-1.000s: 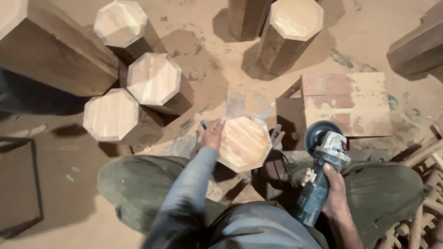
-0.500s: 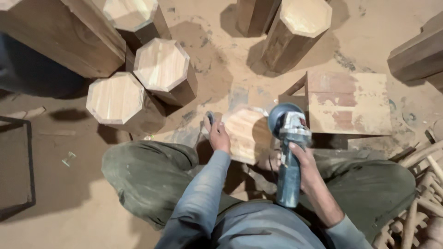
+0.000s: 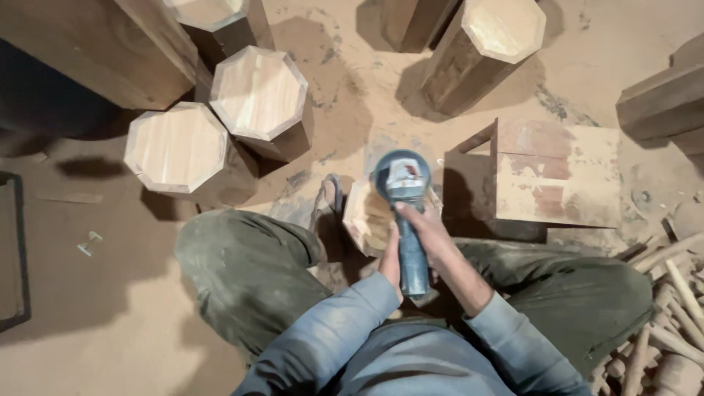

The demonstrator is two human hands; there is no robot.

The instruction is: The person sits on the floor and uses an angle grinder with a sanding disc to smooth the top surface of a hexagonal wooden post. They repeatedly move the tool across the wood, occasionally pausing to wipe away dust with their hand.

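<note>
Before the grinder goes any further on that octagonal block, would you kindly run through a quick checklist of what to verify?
1. Right hand gripping the angle grinder body: ok.
2. Left hand also on the grinder: ok.
3. Octagonal block held between the knees: cannot tell.
4. Grinder head over the block's top face: ok.
5. Gloves on the hands: not ok, both bare.
6. Disc spinning or touching wood: cannot tell.

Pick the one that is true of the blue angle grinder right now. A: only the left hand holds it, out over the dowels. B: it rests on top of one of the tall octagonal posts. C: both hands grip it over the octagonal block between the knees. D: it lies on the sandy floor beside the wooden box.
C: the right hand and left hand both clasp the grinder, whose head sits over the octagonal block between the knees.
</note>
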